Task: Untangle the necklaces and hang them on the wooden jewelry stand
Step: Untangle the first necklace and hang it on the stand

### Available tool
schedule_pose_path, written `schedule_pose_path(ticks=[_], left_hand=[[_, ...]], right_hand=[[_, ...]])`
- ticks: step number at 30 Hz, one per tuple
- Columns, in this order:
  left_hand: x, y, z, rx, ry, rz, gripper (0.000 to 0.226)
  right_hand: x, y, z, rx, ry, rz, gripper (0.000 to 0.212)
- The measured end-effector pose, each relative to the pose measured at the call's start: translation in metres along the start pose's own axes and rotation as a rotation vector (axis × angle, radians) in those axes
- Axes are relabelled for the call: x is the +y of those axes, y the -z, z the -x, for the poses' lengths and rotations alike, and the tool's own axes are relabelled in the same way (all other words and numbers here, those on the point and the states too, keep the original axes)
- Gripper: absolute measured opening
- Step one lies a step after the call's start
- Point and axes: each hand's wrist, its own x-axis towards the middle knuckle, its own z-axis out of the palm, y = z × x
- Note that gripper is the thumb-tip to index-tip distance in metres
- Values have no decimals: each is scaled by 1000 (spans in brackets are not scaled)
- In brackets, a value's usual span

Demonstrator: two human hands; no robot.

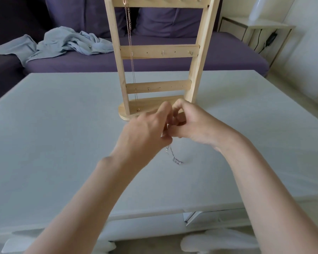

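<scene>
Pale grey-white tabletop (62,143), matte, fills most of view. Purple sofa (218,57) behind, crumpled light-blue cloth (62,43) on seat. White side table (255,26) at right, black cable hanging beside it. No readable writing. Wooden jewelry stand (160,52) upright at tabletop's far middle; rose-gold chain (130,52) hangs from top-left hook to base. Left hand (147,131) and right hand (195,123) meet just before stand base, fingers curled together, pinching silver necklace (174,158); its tail dangles toward tabletop.
</scene>
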Motion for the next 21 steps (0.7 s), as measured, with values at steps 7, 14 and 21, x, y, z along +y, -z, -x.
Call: schedule_pose_path(ticks=[7, 14, 21], left_hand=[[-2, 0, 1, -97, 113, -30, 18], [-5, 1, 1, -81, 163, 27, 10], [-6, 13, -4, -183, 506, 852, 15]], right_hand=[[3, -8, -3, 56, -20, 173, 22], [-2, -8, -2, 155, 88, 473, 10], [-3, 4, 3, 95, 5, -172, 24]])
